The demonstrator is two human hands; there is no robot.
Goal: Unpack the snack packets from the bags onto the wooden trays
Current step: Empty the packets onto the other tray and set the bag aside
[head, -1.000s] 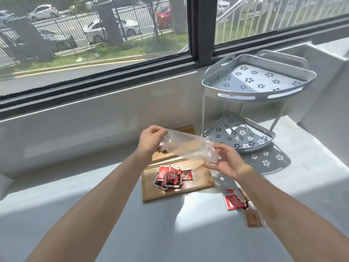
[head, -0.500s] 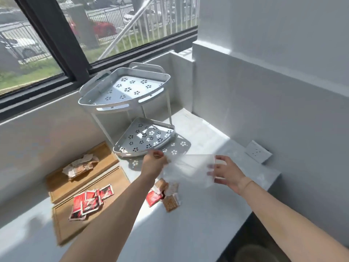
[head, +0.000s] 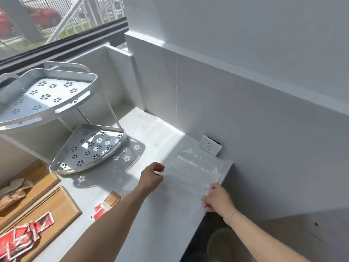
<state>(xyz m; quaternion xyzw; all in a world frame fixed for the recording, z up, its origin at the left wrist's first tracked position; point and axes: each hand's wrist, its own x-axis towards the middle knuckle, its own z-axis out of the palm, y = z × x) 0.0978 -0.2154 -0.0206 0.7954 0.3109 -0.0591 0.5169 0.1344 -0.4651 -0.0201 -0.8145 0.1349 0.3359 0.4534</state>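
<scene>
No readable text anywhere. White markings on the red snack packets [head: 20,241] at the table's near left corner, too blurred to make out. No lettering visible on the wall socket [head: 210,148] by the table's far right edge.

The two-tier corner rack [head: 56,103] is white, its shelves punched with a flower pattern. The near tray [head: 62,210] on the left is honey-coloured wood and carries red packets [head: 20,241] with white markings. The bag [head: 190,173] on the pale grey counter [head: 151,233] is clear with a thin red line. The wall socket [head: 210,148] is white.
</scene>
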